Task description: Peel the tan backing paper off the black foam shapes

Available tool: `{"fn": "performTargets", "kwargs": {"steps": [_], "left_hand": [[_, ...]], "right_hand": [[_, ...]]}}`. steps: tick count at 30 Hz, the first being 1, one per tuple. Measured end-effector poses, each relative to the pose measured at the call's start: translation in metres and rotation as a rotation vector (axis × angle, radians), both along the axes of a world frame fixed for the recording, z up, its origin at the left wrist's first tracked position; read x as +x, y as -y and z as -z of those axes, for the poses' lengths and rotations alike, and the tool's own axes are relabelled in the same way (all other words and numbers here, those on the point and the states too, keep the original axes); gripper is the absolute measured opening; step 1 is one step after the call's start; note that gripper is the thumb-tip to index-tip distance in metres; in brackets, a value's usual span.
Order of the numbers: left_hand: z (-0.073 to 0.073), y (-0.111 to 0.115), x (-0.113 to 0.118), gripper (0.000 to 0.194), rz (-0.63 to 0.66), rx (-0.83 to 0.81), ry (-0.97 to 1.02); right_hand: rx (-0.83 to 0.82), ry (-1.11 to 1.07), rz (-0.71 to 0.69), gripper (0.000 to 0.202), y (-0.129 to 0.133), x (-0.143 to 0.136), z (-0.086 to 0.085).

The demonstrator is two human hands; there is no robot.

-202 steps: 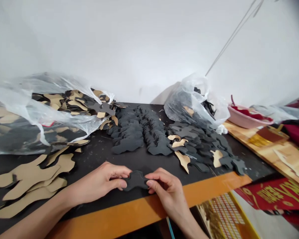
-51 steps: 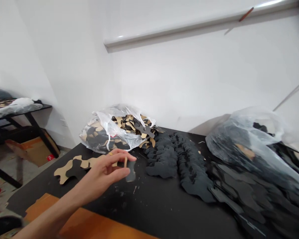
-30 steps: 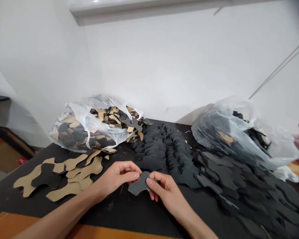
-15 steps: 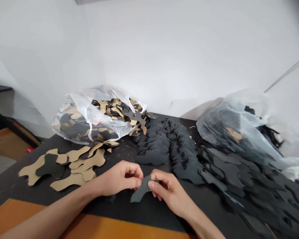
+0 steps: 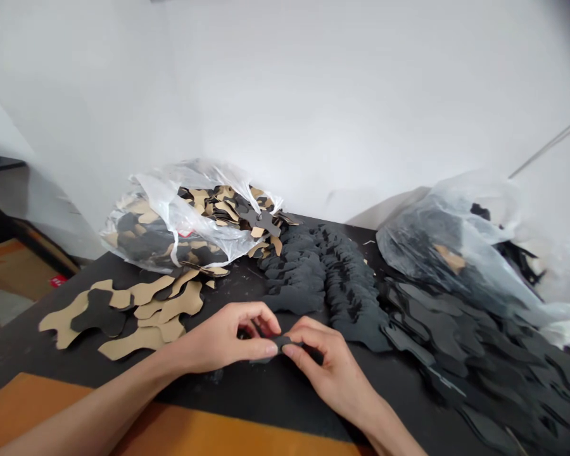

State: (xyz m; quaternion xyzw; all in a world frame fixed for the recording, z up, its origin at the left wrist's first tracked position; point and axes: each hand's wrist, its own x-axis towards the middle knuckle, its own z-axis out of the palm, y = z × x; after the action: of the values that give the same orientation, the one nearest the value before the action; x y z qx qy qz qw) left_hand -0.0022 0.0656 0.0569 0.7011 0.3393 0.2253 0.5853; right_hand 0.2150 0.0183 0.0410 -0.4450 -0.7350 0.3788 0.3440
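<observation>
One dark piece (image 5: 282,341) is held by one left hand (image 5: 213,339) and one right hand (image 5: 339,364); two plastic bags (image 5: 425,228), far left and far right, and two rows of black pieces (image 5: 294,282) are seen.

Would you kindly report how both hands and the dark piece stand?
Right hand pinching dark piece; left hand at its other side, thumb against it. Piece mostly hidden between hands. Overlapping dark rows just beyond.

The black table (image 5: 285,399) bore two plastic bags (image 5: 437,231) — two rows of overlapping dark pieces (image 5: 297,278) between them — with tan pieces (image 5: 133,342) at left, loose dark pieces (image 5: 449,335) at right.
</observation>
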Motion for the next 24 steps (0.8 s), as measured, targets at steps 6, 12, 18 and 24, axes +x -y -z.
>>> {"fn": "performTargets", "kwargs": {"steps": [6,12,18,24], "left_hand": [[0.0047,-0.0001,0.0050,0.015,-0.065,0.034,-0.056],[0.0042,0.0010,0.0049,0.013,-0.031,0.054,-0.083],[0.0057,0.0026,0.0059,0.011,-0.040,0.080,-0.041],[0.0074,0.0024,0.0064,0.011,-0.054,0.086,-0.021]], "right_hand": [[-0.177,-0.137,0.091,0.012,0.0001,-0.0015,0.0010],[-0.378,-0.283,0.113,0.023,-0.0024,-0.0018,0.0042],[-0.470,-0.337,0.092,0.028,-0.0034,-0.0032,0.0034],[-0.451,-0.346,0.105,0.030,-0.0042,-0.0035,0.0032]]}}
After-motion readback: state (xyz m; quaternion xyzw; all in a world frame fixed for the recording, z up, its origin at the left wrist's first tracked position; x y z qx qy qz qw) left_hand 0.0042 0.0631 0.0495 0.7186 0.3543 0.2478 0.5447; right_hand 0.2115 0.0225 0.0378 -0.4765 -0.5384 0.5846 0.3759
